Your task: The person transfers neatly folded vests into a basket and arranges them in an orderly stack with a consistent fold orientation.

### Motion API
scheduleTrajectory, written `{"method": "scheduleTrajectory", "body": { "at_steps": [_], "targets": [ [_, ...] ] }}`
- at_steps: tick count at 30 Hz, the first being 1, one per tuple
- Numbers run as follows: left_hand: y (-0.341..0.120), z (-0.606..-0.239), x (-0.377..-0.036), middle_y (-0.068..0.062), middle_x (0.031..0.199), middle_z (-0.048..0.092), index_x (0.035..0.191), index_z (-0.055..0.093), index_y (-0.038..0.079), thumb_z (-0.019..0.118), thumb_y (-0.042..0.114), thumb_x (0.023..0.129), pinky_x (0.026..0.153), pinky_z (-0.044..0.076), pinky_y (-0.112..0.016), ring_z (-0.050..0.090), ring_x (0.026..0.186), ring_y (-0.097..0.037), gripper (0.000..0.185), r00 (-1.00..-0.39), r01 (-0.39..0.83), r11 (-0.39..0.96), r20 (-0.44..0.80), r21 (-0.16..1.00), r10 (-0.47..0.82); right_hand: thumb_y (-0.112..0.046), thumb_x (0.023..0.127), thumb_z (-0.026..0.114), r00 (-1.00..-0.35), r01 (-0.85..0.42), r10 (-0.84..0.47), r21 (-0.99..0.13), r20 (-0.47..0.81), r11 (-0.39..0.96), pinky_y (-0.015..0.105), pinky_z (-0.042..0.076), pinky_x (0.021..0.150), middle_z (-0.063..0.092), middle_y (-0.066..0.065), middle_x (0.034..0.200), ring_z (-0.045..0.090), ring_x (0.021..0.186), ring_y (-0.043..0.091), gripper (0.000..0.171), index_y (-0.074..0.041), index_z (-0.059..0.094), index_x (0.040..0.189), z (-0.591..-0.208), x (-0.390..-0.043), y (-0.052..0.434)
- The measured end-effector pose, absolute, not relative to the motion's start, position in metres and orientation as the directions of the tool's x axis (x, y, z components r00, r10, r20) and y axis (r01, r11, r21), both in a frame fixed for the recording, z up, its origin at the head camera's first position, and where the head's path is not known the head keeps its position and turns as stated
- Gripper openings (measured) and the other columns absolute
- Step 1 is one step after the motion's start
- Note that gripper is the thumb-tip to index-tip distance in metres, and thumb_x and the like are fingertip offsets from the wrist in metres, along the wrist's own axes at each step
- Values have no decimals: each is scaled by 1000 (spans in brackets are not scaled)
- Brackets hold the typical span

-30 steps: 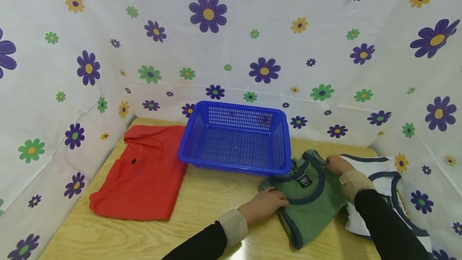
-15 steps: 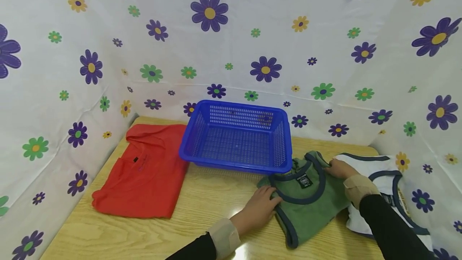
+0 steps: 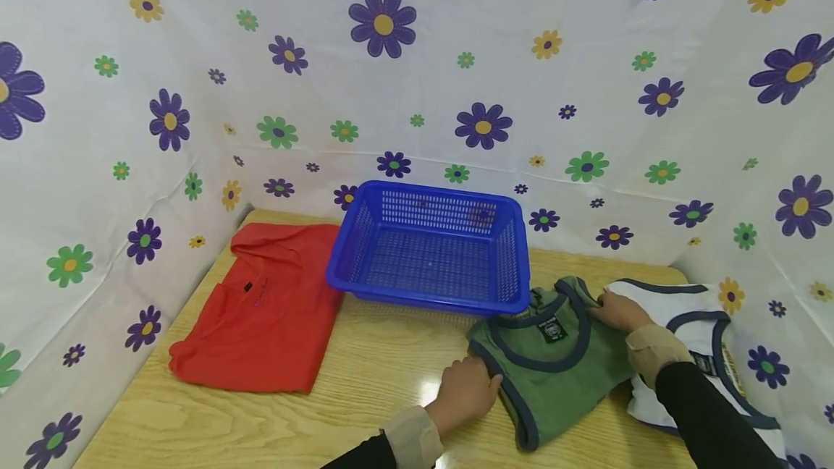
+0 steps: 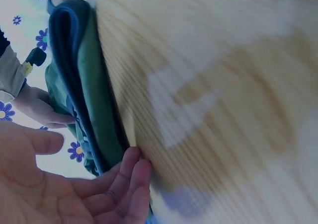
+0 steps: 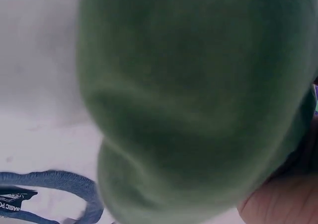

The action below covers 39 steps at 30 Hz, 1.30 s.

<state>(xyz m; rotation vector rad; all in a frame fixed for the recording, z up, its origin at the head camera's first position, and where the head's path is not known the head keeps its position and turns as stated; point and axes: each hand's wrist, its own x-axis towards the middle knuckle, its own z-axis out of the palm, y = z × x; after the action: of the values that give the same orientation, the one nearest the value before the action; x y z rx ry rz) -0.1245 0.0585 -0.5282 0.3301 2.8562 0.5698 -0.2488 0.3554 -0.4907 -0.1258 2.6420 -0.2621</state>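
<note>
A folded green tank top (image 3: 554, 368) with dark blue trim lies on the wooden tabletop (image 3: 365, 382) at the lower right of the head view, just in front of the blue basket's (image 3: 430, 248) right corner. The left hand (image 3: 465, 393) lies at the garment's left edge; in the left wrist view its fingers (image 4: 131, 177) are nearly straight and tuck under the fold without curling round it. The right hand (image 3: 615, 310) sits at the top right edge, fingers bent onto the cloth, apparently pinching it; the right wrist view shows only green fabric (image 5: 198, 95) close up. Beneath and to the right lies a white tank top (image 3: 691, 331); a folded red shirt (image 3: 260, 317) lies left of the basket. To lift the green garment cleanly, both hands would do best to slide fully under the fold, keep it level, and avoid snagging the white one.
</note>
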Motion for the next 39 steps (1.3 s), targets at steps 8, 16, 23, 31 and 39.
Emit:
{"method": "scheduleTrajectory", "body": {
  "at_steps": [8,16,23,31,39],
  "targets": [
    [80,-527,-131,-27,107,61,131,32,-15,63,30,88,75,51,-45,63,92,-38,70,-947,-42,737,-261,674,185,-23,89,50,-893,-52,-172,-284,-415,957,33,41,61,54,10,74,47,66,19,32,8,58,87,-488,-236,358],
    [80,-531,-132,-37,119,53,134,25,-21,68,18,84,88,47,-50,57,105,-46,76,-957,-146,587,-263,796,120,-26,92,46,-913,-13,-144,-325,-382,946,43,46,70,61,21,89,55,76,24,39,11,57,99,-496,-223,364],
    [59,-533,-134,-31,118,58,122,47,-18,67,18,86,91,47,-48,56,109,-44,54,-953,-56,582,-218,811,211,-19,92,50,-934,-58,-188,-390,-305,919,40,46,68,62,21,87,57,75,25,34,13,58,99,-494,-211,359],
    [10,-532,-142,-25,105,64,111,57,-11,65,17,86,83,49,-49,60,98,-41,39,-926,-36,593,-249,804,283,-16,95,51,-948,-6,-169,-514,-270,858,33,44,65,63,13,86,55,76,18,28,10,58,103,-506,-174,332],
    [-10,-533,-147,-23,98,65,104,60,-11,62,17,83,78,51,-43,62,88,-35,35,-927,-79,562,-268,823,262,-20,97,47,-961,86,-79,-558,-265,825,44,49,76,61,27,105,61,92,34,39,13,50,117,-525,-156,312]
  ]
}}
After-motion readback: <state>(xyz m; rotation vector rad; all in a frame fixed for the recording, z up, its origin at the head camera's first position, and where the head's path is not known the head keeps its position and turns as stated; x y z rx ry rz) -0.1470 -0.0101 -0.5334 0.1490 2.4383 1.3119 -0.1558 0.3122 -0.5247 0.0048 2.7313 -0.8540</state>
